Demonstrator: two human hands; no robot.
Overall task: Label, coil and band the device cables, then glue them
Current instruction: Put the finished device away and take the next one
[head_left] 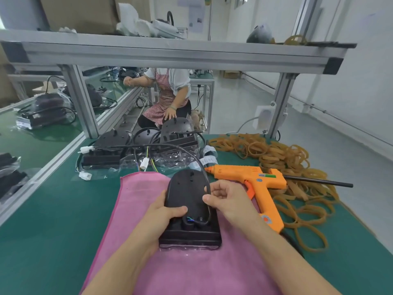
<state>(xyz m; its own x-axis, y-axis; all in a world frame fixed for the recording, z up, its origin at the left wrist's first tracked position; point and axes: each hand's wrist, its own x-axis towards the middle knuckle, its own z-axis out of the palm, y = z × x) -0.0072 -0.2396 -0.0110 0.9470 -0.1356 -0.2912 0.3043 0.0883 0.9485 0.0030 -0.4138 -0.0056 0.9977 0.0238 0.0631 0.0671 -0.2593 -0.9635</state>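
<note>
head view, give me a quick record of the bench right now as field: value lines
surface: green bench mat with a pink cloth on it
device: black device lying on the pink cloth
left hand: left hand grips the device's left edge, thumb on top
right hand: right hand pinches the black cable at the device's right edge
cable state: not yet coiled or banded
glue gun: orange glue gun lying right of the device, untouched
bands: rubber bands heaped at far right
waiting: more bagged devices behind the cloth
</note>
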